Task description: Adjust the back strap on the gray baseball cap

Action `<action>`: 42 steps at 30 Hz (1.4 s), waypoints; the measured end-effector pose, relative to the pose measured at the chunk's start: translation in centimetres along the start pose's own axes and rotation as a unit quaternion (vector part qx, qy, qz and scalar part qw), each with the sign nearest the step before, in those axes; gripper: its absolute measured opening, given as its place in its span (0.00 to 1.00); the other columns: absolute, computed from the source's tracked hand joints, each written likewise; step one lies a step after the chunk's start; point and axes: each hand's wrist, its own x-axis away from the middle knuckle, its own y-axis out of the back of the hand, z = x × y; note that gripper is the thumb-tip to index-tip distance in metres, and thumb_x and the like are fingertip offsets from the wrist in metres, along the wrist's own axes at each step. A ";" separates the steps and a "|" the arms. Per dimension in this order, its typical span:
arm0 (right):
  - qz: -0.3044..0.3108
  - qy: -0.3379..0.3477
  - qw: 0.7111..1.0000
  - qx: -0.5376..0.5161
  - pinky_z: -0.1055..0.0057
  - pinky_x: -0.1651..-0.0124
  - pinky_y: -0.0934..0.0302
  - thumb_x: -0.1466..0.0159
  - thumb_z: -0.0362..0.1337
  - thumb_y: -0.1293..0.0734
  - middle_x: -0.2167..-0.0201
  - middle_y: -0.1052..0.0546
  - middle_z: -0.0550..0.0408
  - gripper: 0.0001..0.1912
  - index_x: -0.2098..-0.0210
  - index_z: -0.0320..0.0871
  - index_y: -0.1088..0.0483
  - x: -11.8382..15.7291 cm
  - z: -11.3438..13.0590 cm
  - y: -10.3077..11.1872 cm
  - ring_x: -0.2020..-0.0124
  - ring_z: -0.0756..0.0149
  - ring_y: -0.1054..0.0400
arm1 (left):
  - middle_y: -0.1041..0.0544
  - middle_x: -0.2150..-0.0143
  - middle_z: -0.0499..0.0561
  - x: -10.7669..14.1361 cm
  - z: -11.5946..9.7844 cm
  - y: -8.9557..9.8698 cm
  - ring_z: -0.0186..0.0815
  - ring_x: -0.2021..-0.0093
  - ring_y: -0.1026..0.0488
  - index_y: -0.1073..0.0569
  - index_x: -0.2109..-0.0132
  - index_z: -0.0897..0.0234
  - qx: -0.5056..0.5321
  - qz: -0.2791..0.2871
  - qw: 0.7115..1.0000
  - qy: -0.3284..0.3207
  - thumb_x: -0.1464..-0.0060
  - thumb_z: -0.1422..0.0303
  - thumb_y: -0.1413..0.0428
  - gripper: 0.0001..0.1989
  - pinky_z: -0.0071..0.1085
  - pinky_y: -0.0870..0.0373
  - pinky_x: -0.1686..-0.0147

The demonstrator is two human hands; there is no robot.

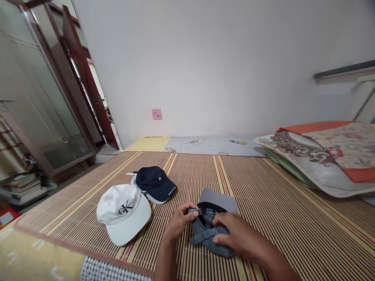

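"Head view: progress?"
"My left hand [179, 221] and right hand [238, 231] grip the grey cap [206, 223] near the front edge of the bamboo mat [281, 222]; its strap [202, 236] looks unfastened. White CK cap [121, 210], navy cap [154, 183] lie apart."

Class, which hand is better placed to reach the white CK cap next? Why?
Probably the left hand: both touch the gray cap, but the left lies nearer the white CK cap than the right hand.

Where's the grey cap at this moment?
In the head view, the grey cap is on the mat, just right of centre in the lower half, between the left hand and right hand, right of the white cap.
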 end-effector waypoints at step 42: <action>0.002 0.051 0.921 -0.387 0.71 0.72 0.43 0.35 0.45 0.32 0.76 0.26 0.61 0.12 0.60 0.44 0.30 -1.3 -2.5 1.0 0.77 0.70 0.35 | 0.23 0.72 0.49 -0.2 -0.6 -2.1 0.29 0.72 0.31 0.23 0.64 0.68 0.147 0.021 0.989 0.017 0.49 0.60 0.30 0.16 0.25 0.39 0.68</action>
